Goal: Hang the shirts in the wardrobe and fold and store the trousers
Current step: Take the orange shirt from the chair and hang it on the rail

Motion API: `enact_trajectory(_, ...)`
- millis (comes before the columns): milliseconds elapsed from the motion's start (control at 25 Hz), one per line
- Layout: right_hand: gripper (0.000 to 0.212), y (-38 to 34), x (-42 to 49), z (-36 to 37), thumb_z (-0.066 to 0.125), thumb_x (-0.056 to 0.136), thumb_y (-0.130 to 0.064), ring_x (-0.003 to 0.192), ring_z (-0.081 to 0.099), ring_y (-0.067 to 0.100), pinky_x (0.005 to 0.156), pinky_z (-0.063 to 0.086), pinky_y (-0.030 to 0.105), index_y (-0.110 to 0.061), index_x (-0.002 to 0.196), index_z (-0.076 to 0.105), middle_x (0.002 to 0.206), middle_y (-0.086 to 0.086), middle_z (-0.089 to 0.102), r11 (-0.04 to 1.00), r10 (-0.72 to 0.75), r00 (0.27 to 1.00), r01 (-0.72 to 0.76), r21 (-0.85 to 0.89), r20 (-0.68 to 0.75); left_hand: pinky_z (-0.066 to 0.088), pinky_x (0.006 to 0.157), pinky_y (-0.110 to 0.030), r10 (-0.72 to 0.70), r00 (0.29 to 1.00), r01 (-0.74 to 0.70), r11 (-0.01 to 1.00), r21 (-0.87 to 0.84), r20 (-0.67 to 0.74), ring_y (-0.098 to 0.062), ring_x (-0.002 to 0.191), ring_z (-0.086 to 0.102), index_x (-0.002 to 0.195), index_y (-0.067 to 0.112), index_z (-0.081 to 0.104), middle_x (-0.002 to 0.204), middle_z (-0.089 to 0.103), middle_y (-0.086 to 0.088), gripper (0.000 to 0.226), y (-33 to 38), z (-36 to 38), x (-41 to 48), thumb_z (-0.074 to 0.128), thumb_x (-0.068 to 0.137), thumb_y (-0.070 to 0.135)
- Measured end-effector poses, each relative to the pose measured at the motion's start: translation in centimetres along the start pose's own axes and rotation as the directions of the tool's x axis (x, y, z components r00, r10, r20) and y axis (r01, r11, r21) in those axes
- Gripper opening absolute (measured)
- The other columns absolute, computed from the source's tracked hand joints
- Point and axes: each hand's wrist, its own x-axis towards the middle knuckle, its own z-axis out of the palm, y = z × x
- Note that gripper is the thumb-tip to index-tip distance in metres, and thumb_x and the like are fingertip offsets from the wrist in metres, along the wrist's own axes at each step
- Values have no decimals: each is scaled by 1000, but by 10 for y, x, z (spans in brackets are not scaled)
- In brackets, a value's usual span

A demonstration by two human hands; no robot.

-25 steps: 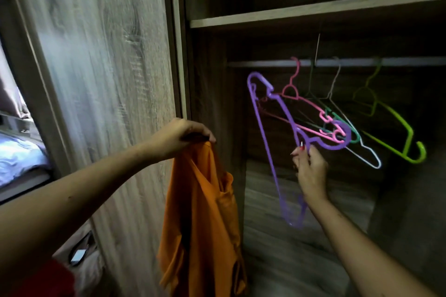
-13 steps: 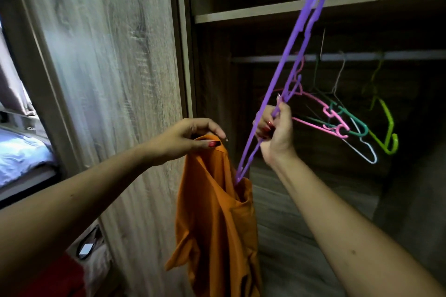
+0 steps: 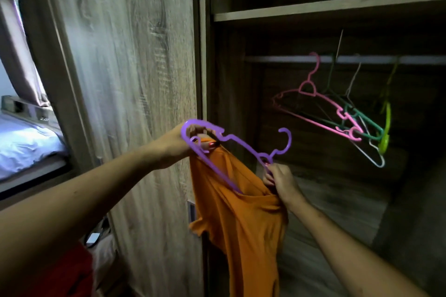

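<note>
Closest to my camera, at the lower left, is a patch of red cloth [image 3: 60, 272], and both bare forearms reach forward from there. The left hand [image 3: 183, 144] is clamped on two things at once: its fingers pinch the top edge of the orange cotton shirt [image 3: 243, 219] and also hold the rounded end of the purple plastic clothes hanger [image 3: 246, 146], which loops round them. The right hand [image 3: 281, 179] is closed on the hanger's neck just below its hook, with shirt fabric bunched against its fingers. The shirt hangs limp between the two hands in front of the open wardrobe. The hanger's lower bar runs down into the shirt's opening, while its hook points up and is on nothing. Behind the left hand stands the grey wood-grain wardrobe door [image 3: 135, 67]. Deeper inside, in the dim interior, a pale metal rail [image 3: 277, 59] carries a pink plastic hanger [image 3: 325, 101], a dark green hanger [image 3: 369, 123], a thin white wire hanger [image 3: 382, 161] and a lime-green hanger [image 3: 387, 118], all bare and bunched together. Above the rail is a wooden shelf [image 3: 313, 7]. Far off to the left I see a bed with a pale sheet [image 3: 24, 142] and a curtain [image 3: 21, 55].
</note>
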Motion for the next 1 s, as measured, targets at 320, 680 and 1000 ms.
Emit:
enact_trajectory(320, 45, 20, -18, -63, 32, 92, -53, 47, 49, 9, 52, 42, 39, -29, 57, 48, 53, -6, 51, 738, -241, 970, 164, -655, -28, 45, 44, -24, -231, 960, 225, 973, -52, -159, -12, 51, 58, 103, 13, 58, 62, 58, -4, 25, -14, -9, 4, 64, 84, -2)
enact_trajectory(680, 54, -11, -30, -54, 15, 83, -60, 64, 54, 14, 53, 31, 23, -26, 71, 55, 68, -5, 58, 412, -270, 934, 333, -848, 235, 53, 73, -17, 108, 991, -52, 867, 495, -85, -1, 89, 65, 101, 13, 59, 96, 64, 6, 21, -5, 9, 4, 64, 84, 1)
enact_trajectory(1000, 22, -79, -13, -49, 54, 91, -23, 63, 57, 2, 62, 44, 31, -26, 70, 61, 65, -8, 61, 607, -333, 921, 373, -702, 202, 47, 87, -20, 82, 995, -33, 794, 607, -53, 0, 102, 58, 114, 34, 55, 110, 61, 13, 22, -39, 12, 2, 55, 92, 31)
